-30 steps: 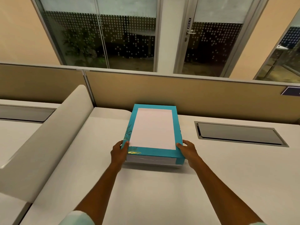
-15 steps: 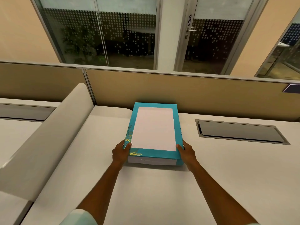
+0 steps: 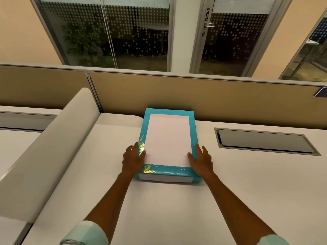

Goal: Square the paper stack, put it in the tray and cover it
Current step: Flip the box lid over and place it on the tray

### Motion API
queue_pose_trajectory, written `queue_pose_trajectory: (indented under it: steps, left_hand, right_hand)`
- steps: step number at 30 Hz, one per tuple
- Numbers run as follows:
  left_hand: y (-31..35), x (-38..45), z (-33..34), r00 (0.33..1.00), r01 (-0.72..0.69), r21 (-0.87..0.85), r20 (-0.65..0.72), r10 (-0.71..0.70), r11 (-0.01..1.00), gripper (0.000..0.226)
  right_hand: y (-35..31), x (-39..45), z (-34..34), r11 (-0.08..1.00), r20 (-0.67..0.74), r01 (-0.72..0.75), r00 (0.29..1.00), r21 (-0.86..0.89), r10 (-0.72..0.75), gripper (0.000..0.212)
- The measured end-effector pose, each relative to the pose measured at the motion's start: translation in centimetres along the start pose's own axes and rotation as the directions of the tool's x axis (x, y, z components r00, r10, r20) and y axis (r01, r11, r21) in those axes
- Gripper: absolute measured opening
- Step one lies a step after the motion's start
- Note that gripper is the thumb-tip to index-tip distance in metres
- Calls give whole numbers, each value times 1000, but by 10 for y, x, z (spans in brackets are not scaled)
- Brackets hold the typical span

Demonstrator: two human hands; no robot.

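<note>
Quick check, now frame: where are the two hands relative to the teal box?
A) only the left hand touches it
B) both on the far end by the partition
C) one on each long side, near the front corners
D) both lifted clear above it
C: the left hand and right hand flank the teal box at its near corners, thumbs on top.

The one thing I can read from here is a small dark plate (image 3: 208, 14) on the door (image 3: 235, 38) frame, just above the handle (image 3: 209, 24). Its pale letters run down the plate, one under the other, and spell "PUSH". The teal tray (image 3: 169, 173) carries gold leaf drawings at its left edge but no words I can make out. A dark tag (image 3: 321, 92) on the partition (image 3: 212, 98) at far right is too small to read.
</note>
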State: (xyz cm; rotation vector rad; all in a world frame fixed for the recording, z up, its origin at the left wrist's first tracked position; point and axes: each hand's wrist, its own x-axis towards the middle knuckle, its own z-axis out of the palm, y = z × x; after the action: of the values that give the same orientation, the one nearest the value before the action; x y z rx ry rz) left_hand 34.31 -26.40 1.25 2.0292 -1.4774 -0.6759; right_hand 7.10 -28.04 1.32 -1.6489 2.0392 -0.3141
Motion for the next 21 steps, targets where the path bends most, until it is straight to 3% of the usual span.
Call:
queue_pose_trajectory:
  steps: [7, 14, 21]
  left_hand:
    - [15, 41, 4, 964, -251, 316, 164, 208, 915, 68]
    - [19, 73, 20, 917, -389, 429, 265, 297, 816, 68]
    - [16, 86, 32, 907, -419, 450, 256, 335, 789, 65]
  right_hand:
    - [-22, 35, -4, 964, -33, 175, 982, -199, -185, 73]
    - [-32, 72, 2, 914, 20, 265, 962, -308, -272, 73]
    - [-30, 81, 13, 913, 15, 261, 963, -313, -270, 72]
